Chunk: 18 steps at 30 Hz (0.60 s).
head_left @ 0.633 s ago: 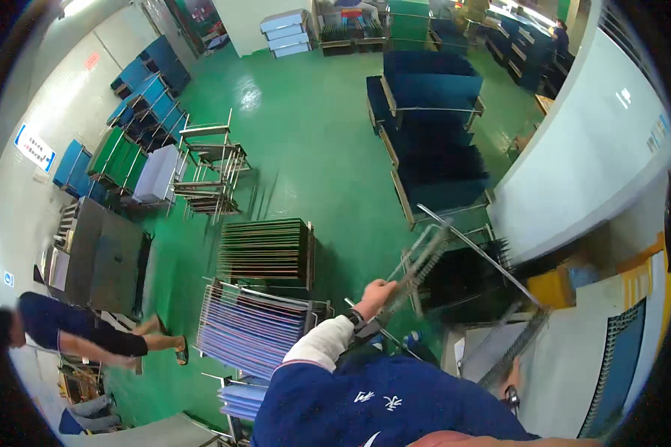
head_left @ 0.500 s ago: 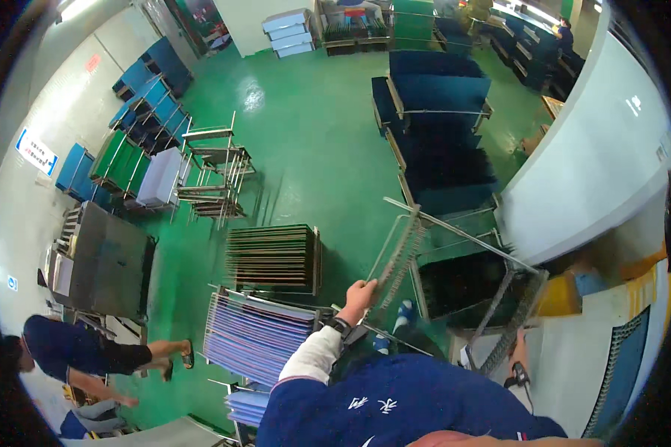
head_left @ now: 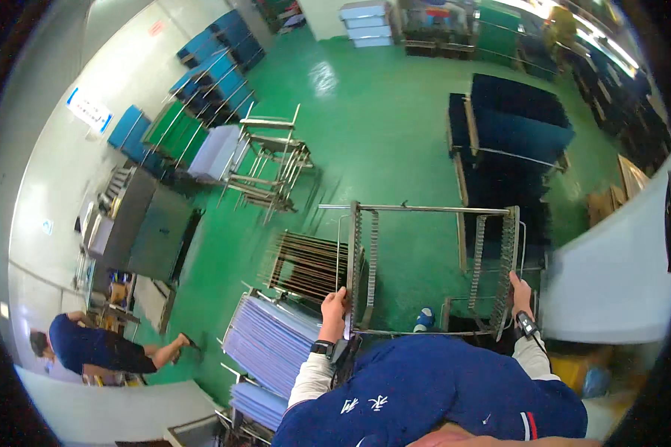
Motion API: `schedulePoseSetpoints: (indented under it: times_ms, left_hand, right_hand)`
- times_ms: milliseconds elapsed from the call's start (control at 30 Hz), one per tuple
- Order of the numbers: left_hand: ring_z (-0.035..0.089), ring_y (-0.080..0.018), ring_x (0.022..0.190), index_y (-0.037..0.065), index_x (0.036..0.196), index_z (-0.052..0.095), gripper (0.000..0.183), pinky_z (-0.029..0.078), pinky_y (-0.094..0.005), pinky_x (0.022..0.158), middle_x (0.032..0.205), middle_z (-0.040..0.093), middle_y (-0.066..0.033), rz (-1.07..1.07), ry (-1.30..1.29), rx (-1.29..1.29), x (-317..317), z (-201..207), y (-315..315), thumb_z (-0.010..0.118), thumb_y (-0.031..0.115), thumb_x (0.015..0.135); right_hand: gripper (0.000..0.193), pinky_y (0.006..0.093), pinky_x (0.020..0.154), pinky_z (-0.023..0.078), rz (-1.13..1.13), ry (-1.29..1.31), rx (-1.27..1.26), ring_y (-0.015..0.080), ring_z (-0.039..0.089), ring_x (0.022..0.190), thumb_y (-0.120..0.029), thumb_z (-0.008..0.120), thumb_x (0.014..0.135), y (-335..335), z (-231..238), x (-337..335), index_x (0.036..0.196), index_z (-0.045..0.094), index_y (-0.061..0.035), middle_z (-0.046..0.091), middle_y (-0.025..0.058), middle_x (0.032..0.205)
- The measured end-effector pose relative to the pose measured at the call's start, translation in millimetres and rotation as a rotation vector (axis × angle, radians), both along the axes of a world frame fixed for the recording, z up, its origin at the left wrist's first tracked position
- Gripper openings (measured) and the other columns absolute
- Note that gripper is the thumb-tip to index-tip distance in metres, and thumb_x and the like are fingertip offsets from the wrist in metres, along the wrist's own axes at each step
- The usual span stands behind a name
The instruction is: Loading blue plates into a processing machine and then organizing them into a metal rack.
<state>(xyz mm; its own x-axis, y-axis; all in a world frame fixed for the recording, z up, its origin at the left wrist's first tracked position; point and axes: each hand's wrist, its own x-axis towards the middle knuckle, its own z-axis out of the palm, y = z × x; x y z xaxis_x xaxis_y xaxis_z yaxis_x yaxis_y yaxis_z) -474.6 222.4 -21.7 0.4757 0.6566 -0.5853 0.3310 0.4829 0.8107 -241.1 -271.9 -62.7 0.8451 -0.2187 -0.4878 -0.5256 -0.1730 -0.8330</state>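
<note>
An empty metal rack frame (head_left: pixel 353 268) with toothed, slotted sides is held up in front of my body. My left hand (head_left: pixel 333 313) is closed on its left side, near the lower corner. On the opposite side, my right hand (head_left: pixel 522 294) grips the frame's right upright. Through the open middle, the green floor and one of my shoes (head_left: pixel 424 319) can be seen. Close to my left hand stand a rack filled with dark, brown-edged panels (head_left: pixel 313 262) and a rack of lilac panels (head_left: pixel 272 339).
Several empty metal racks (head_left: pixel 268 167) stand ahead to the left, beside blue and green panel stacks (head_left: pixel 175 130). Dark panel stacks (head_left: pixel 518 127) stand ahead right. A white curved partition (head_left: pixel 611 276) is at my right. A co-worker (head_left: pixel 101 346) bends near a grey cabinet (head_left: pixel 145 223).
The rack frame has swung from tilted at my right to level in front of me. My right hand has come up and forward with it. My view has turned left; the co-worker's pose has changed.
</note>
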Motion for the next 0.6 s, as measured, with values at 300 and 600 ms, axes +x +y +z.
schedulePoseSetpoints:
  times_ms: [300,600]
  left_hand:
    - [0.046,-0.0091,0.061,0.009,0.077,0.060,0.020,0.036,-0.0259,0.056,0.066,0.052,0.0025,0.342,-0.068,0.037,19.7,2.5,69.0,0.067,0.023,0.088]
    - [0.046,-0.0100,0.062,0.010,0.070,0.053,0.026,0.036,-0.0276,0.058,0.064,0.048,0.0018,0.436,-0.110,-0.054,140.4,-17.9,186.7,0.065,0.023,0.089]
  right_hand:
    - [0.041,0.0285,0.054,0.027,0.320,-0.086,0.101,0.0070,0.036,0.057,-0.043,0.070,0.086,182.2,62.1,141.7,0.067,0.046,-0.0147,0.037,-0.0067,0.063]
    - [0.037,0.0285,0.054,0.029,0.375,-0.274,0.066,0.0076,0.039,0.060,-0.036,0.068,0.089,355.3,91.9,288.4,0.069,0.051,-0.0099,0.044,-0.0046,0.067]
